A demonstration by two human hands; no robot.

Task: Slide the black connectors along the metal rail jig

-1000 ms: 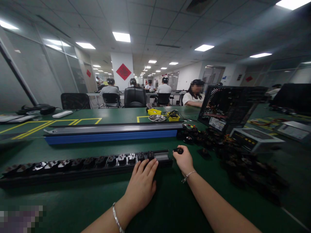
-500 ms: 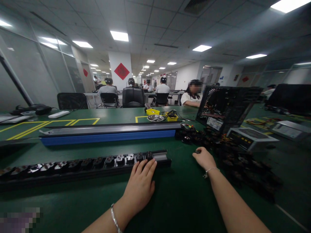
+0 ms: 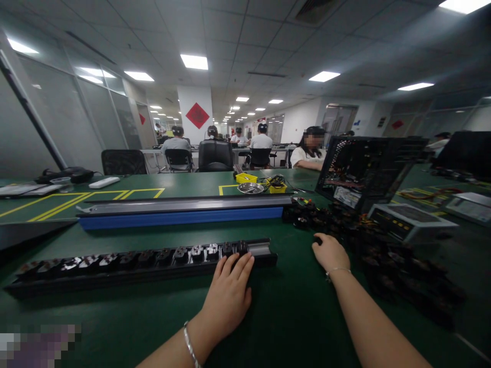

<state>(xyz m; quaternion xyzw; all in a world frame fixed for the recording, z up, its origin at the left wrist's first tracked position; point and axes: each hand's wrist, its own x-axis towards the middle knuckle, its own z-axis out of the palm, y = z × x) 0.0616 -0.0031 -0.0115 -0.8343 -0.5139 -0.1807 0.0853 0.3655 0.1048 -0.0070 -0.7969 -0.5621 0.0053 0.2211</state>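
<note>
A long black rail (image 3: 153, 276) lies on the green table in front of me, with a row of black socket modules (image 3: 180, 254) set along it; several have shiny metal parts on top. My left hand (image 3: 230, 286) rests over the rail's right portion, fingers stretched out and touching the last modules. A short bare stretch of the channel (image 3: 261, 249) shows past them. To the right of the rail, my right hand (image 3: 330, 251) is closed, with a small black part (image 3: 318, 240) at its fingertips, mostly hidden. Beyond that hand is a pile of black modules (image 3: 399, 276).
A second rail with a blue side (image 3: 184, 219) lies farther back. An open computer case (image 3: 368, 168) and a power supply unit (image 3: 412, 222) stand at the right. A metal dish (image 3: 250, 188) and yellow tray (image 3: 246, 178) sit behind. A person (image 3: 309, 151) sits across the table.
The whole view has shifted slightly, so things appear a little farther right. My left hand stays on the rail's modules; my right hand stays closed beside the pile.
</note>
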